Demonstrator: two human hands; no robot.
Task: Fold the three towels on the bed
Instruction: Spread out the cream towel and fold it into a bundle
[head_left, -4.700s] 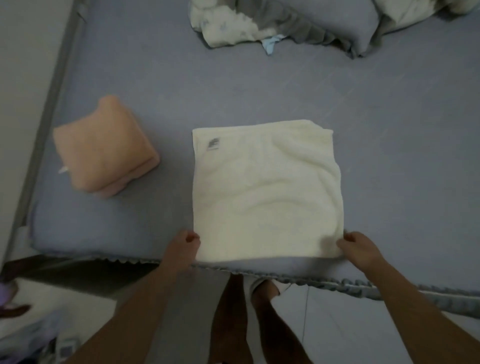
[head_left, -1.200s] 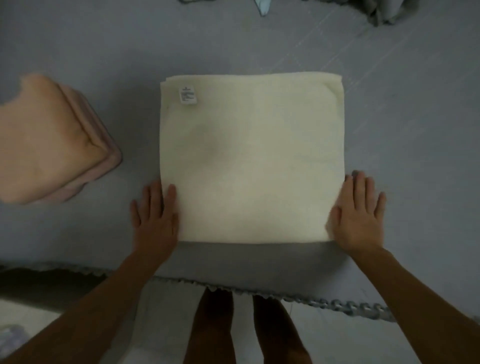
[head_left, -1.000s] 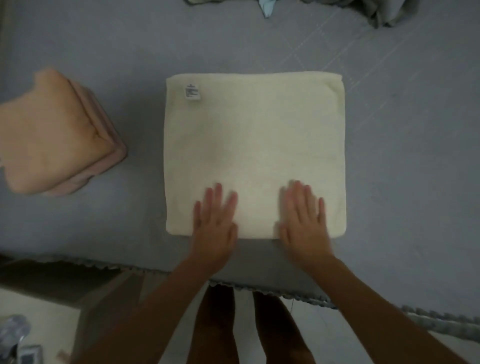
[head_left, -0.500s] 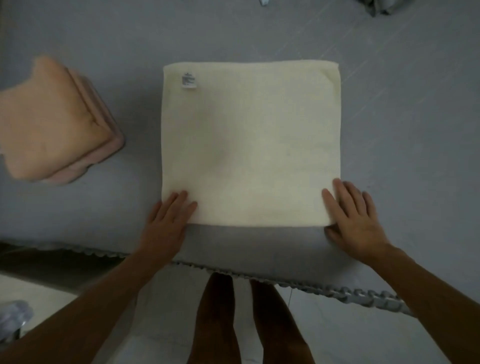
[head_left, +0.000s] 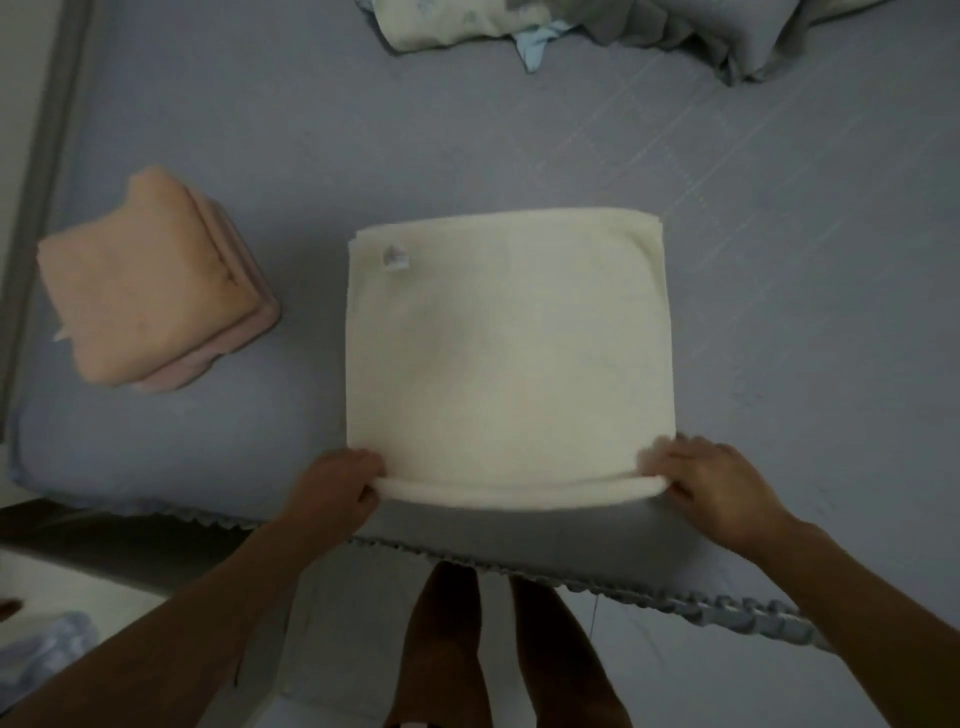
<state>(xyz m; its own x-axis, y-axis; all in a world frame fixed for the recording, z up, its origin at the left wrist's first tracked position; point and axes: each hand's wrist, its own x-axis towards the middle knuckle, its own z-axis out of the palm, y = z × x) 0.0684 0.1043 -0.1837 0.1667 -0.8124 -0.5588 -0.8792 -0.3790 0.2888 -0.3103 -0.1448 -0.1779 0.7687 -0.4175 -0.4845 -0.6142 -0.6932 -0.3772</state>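
A cream towel (head_left: 509, 353) lies folded into a rough square on the grey-blue bed (head_left: 779, 270), with a small label near its far left corner. My left hand (head_left: 332, 486) pinches its near left corner and my right hand (head_left: 714, 486) pinches its near right corner. The near edge is lifted slightly off the sheet between them. A folded peach towel (head_left: 150, 283) sits on a folded pink one at the left of the bed.
Crumpled bedding and a pillow (head_left: 597, 26) lie along the far edge. The bed's ruffled front edge (head_left: 675, 603) runs just below my hands, with my legs and the floor beneath. A wall or frame (head_left: 36, 182) borders the left side.
Both hands went from lying flat beside the cream towel's near corners to gripping them, and the near edge has risen off the bed.
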